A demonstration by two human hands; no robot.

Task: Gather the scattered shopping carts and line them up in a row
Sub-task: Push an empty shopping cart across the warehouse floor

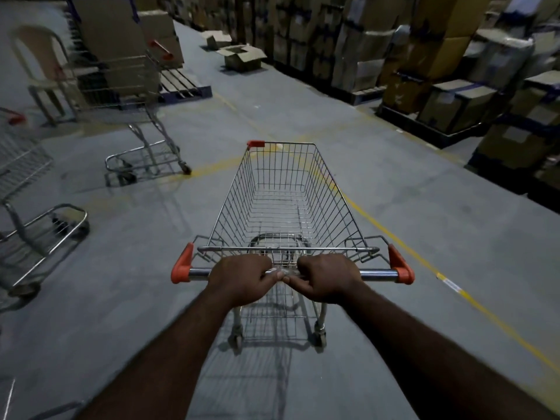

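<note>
Two hands, left hand (241, 278) and right hand (328, 277), grip the steel handlebar (378, 274) of an empty wire shopping cart (288, 195), thumbs nearly touching. Two more wire carts (133, 95) (21, 177) stand well apart towards the grey floor's (394, 207) left edge.

1. We stand at 6 o'clock of the nearest cart (285, 201); its basket runs toward 12 o'clock.
2. Our left hand (242, 278) and right hand (327, 278) grip its handle bar (378, 271) side by side at mid-bar.
3. A second cart (133, 95) stands at 10 o'clock, a chair (39, 65) left of it, a pallet (181, 84) behind it.
4. A third cart (27, 189) sits at 9 o'clock, partly out of view.
5. Stacked boxes (439, 71) run from 12 to 3 o'clock; an open box (242, 57) lies at 12 o'clock.
</note>
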